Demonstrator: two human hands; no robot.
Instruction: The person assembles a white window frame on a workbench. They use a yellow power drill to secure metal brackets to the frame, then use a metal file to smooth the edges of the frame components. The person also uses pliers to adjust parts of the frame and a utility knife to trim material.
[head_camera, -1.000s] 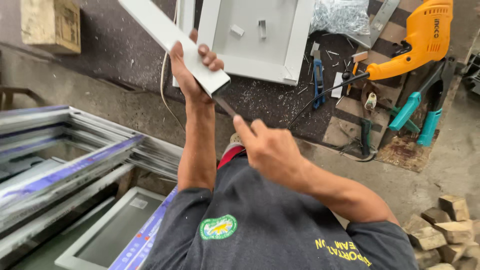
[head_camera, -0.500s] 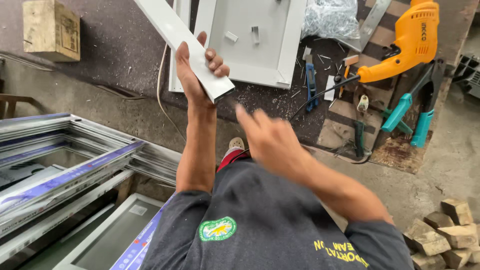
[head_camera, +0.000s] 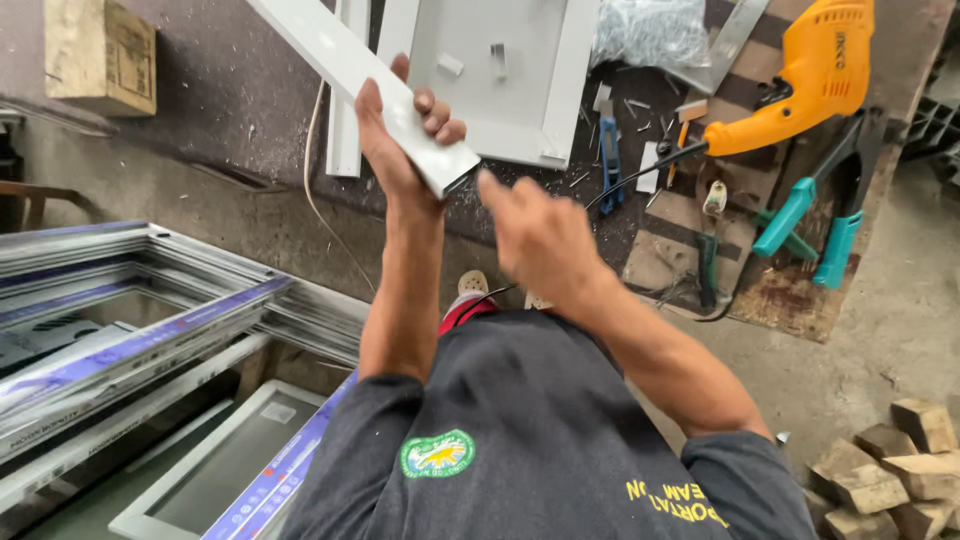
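Over the near edge of the dark workbench: you are holding a long white flat metal profile strip up above the bench's near edge, its cut end pointing toward you.
Left hand: your left hand is grasping the strip close to that end, thumb on one face and fingers curling over the other.
Right hand: your right hand is hovering just beside the cut end, blurred; whether it is pinching anything, you cannot tell.
Handling: the strip is probably light and stiff, with smooth painted faces that may be slipping under a loose grip; the cut end is likely sharp, so you are better off gripping the flat faces a little back from it.
Surface: the bench is lying littered with screws and swarf, carrying a white rectangular frame, an orange power drill and teal-handled pliers toward its right edge.
Room: film-wrapped aluminium window frames are leaning at your left; rough wooden blocks are sitting on the concrete floor at your right.
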